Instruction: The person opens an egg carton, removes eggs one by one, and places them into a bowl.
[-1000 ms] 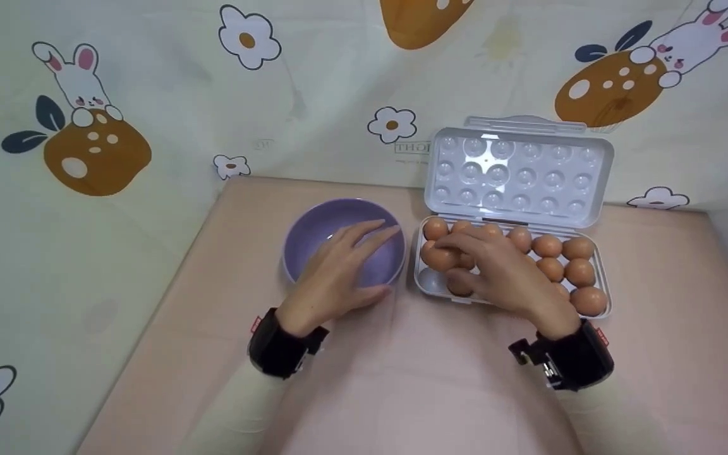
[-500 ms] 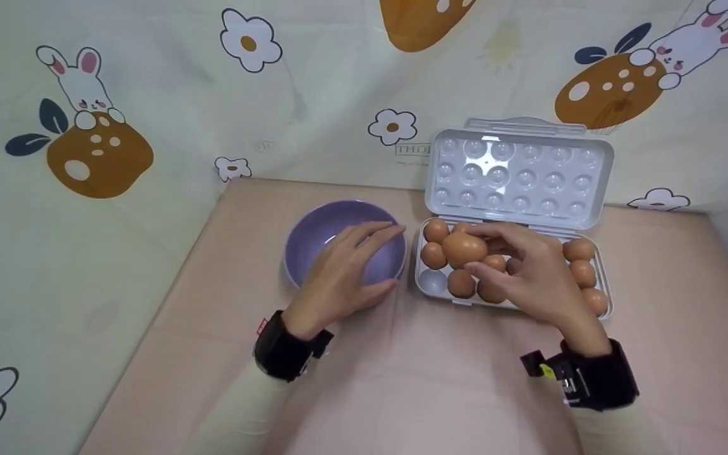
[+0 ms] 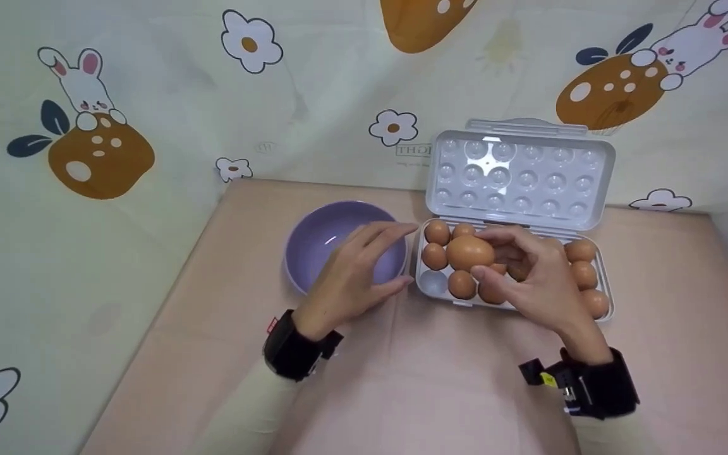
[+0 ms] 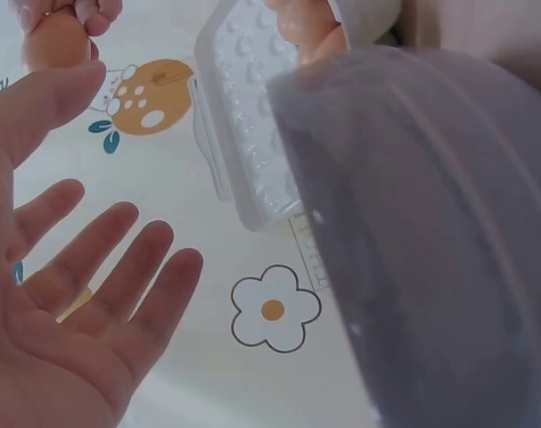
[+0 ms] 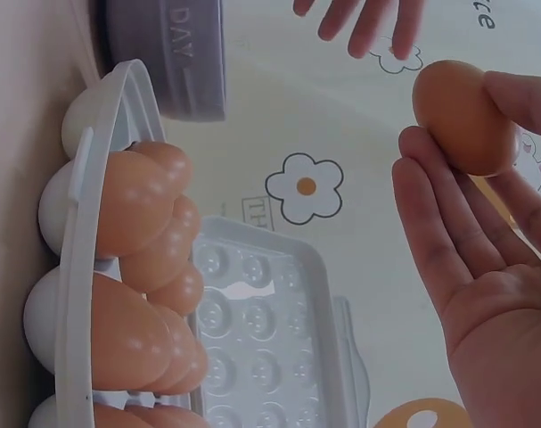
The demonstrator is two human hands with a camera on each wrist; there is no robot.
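My right hand (image 3: 528, 272) pinches a brown egg (image 3: 469, 252) at its fingertips, lifted just above the left end of the egg tray (image 3: 605, 276); the same egg (image 5: 462, 116) shows in the right wrist view, and it (image 4: 54, 40) peeks into the left wrist view too. The tray holds several brown eggs (image 3: 582, 275) and its clear lid (image 3: 519, 174) stands open at the back. My left hand (image 3: 354, 275) hovers with straight fingers over the near right rim of the empty purple bowl (image 3: 323, 243), holding nothing.
A pink table top (image 3: 427, 379) carries the bowl and tray. A cloth backdrop (image 3: 149, 95) printed with rabbits and flowers closes off the back and left. One tray cup (image 3: 433, 282) at the near left corner is empty.
My right hand closed on an egg in the tray and lifted it up and slightly left. The left hand drifted a little to the right by the bowl.
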